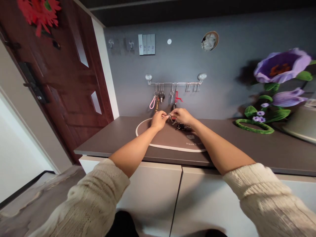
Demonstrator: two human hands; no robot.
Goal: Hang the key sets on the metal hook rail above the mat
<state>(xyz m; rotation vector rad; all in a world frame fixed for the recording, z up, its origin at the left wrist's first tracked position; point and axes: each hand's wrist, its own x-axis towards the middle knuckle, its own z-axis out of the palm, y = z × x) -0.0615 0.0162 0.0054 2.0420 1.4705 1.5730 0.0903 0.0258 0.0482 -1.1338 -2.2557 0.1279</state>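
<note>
Both hands, the left hand [159,119] and right hand [182,116], pinch a bunch of keys [175,122] between closed fingertips above the mat [170,140] on the tabletop [118,138].

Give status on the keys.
Done: several key sets hang on the hook rail, including a pink strap and a red strap. In hand: left hand and right hand pinch a key bunch over the mat. Left: dark keys below the right hand seem to rest on the mat.

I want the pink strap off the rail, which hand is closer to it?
Left. The left hand is below and right of the pink strap; the right hand is farther right. Both pinch keys.
</note>
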